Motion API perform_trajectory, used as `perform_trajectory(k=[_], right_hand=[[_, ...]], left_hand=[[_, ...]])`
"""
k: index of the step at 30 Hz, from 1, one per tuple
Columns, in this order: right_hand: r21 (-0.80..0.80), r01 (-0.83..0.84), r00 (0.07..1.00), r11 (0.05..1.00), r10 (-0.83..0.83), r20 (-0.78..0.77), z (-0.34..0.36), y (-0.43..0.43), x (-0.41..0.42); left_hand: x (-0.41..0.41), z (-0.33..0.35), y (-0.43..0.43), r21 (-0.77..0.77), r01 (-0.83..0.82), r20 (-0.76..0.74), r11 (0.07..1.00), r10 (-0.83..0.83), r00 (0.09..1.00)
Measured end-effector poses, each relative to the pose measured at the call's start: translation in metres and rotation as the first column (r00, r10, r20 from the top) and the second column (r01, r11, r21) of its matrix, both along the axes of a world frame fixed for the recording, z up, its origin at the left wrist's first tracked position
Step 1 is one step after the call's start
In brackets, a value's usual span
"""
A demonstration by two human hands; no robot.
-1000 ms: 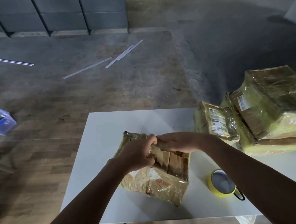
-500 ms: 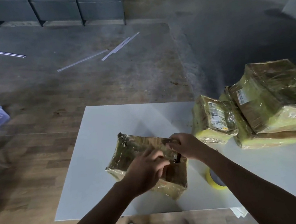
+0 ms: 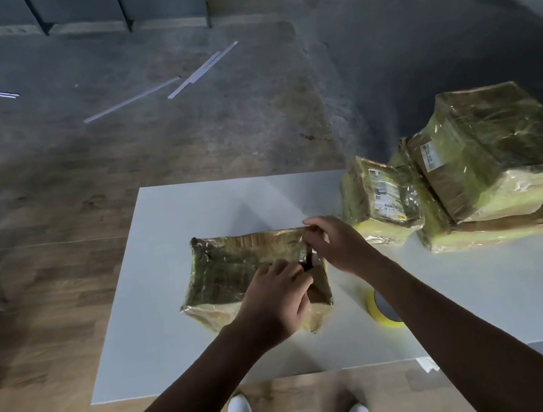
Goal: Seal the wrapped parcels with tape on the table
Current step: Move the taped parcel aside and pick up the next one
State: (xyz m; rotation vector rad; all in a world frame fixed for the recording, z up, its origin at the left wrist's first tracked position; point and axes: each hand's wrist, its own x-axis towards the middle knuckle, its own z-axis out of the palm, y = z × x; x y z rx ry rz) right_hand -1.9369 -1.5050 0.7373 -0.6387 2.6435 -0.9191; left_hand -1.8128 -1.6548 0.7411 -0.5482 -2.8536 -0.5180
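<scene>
Where the flat parcel [image 3: 236, 265] lies on the white table [image 3: 178, 218], crinkled glossy plastic covers its brown cardboard. My left hand [image 3: 276, 305] presses, fingers together, on its right top; my right hand [image 3: 337, 245] pinches its far right corner.

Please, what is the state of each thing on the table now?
parcel: wrapped, lying flat.
left hand: rests on the parcel.
right hand: pinches the parcel's far edge.
tape roll: lying flat, untouched.
pile of parcels: wrapped, untouched.
</scene>
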Motion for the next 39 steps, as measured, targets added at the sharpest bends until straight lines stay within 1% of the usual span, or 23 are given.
perform_trajectory(k=[3, 6, 8, 11, 14, 16, 17, 19, 20, 22, 24, 27, 29, 31, 33, 36, 38, 39], right_hand=[[-0.03, 0.06, 0.998, 0.998, -0.061, -0.001, -0.002, 0.028, 0.005], [-0.021, 0.114, 0.993, 0.993, -0.113, 0.041, -0.004, 0.064, 0.009], [-0.005, 0.129, 0.988, 0.992, -0.128, 0.086, -0.007, 0.091, 0.01], [0.042, 0.13, 0.987, 0.991, -0.133, 0.086, -0.017, 0.13, 0.01], [0.084, 0.253, 0.965, 0.964, -0.258, 0.045, -0.031, 0.162, 0.013], [0.192, 0.318, 0.946, 0.928, -0.324, 0.0, -0.042, 0.179, 0.018], [0.277, 0.318, 0.943, 0.907, -0.333, 0.009, -0.047, 0.185, 0.02], [0.455, 0.249, 0.944, 0.855, -0.32, 0.085, -0.057, 0.192, 0.027], [0.509, 0.206, 0.943, 0.835, -0.309, 0.125, -0.061, 0.194, 0.029], [0.543, 0.154, 0.941, 0.825, -0.29, 0.175, -0.068, 0.192, 0.033], [0.533, 0.16, 0.931, 0.831, -0.307, 0.199, -0.073, 0.188, 0.035], [0.489, 0.216, 0.89, 0.845, -0.376, 0.256, -0.073, 0.182, 0.035], [0.442, 0.251, 0.871, 0.861, -0.4, 0.285, -0.072, 0.18, 0.032], [0.373, 0.312, 0.86, 0.874, -0.427, 0.281, -0.067, 0.178, 0.03], [0.271, 0.382, 0.855, 0.883, -0.449, 0.258, -0.057, 0.173, 0.028], [0.09, 0.454, 0.864, 0.886, -0.463, 0.197, -0.039, 0.161, 0.024], [0.01, 0.456, 0.885, 0.89, -0.455, 0.094, -0.023, 0.15, 0.022], [-0.024, 0.441, 0.898, 0.897, -0.44, 0.032, -0.014, 0.144, 0.022]], left_hand=[[-0.01, 0.003, 0.031, 0.055, -0.007, -0.003, 0.998, 0.007, 1.0], [-0.025, 0.006, 0.073, 0.103, 0.003, 0.02, 0.995, -0.005, 1.0], [-0.032, 0.01, 0.105, 0.154, -0.031, 0.067, 0.988, 0.02, 0.998], [-0.039, 0.005, 0.15, 0.21, -0.114, 0.191, 0.971, 0.074, 0.979], [-0.042, -0.011, 0.18, 0.152, -0.193, 0.286, 0.969, 0.144, 0.947], [-0.041, -0.02, 0.192, 0.122, -0.263, 0.341, 0.957, 0.208, 0.917], [-0.039, -0.023, 0.196, 0.112, -0.298, 0.37, 0.948, 0.239, 0.898], [-0.036, -0.027, 0.2, 0.086, -0.357, 0.419, 0.93, 0.291, 0.86], [-0.035, -0.028, 0.201, 0.074, -0.379, 0.445, 0.922, 0.309, 0.84], [-0.033, -0.03, 0.2, 0.044, -0.412, 0.498, 0.91, 0.338, 0.799], [-0.032, -0.032, 0.197, 0.009, -0.437, 0.533, 0.9, 0.365, 0.763], [-0.031, -0.033, 0.191, -0.018, -0.464, 0.57, 0.886, 0.391, 0.723], [-0.029, -0.031, 0.186, -0.018, -0.467, 0.579, 0.884, 0.39, 0.716], [-0.026, -0.029, 0.182, -0.013, -0.479, 0.583, 0.878, 0.396, 0.709], [-0.024, -0.024, 0.177, 0.001, -0.505, 0.584, 0.863, 0.409, 0.701], [-0.024, -0.009, 0.168, 0.074, -0.564, 0.525, 0.822, 0.449, 0.723], [-0.025, 0.011, 0.158, 0.18, -0.619, 0.498, 0.765, 0.472, 0.728], [-0.026, 0.021, 0.152, 0.231, -0.645, 0.508, 0.728, 0.475, 0.718]])
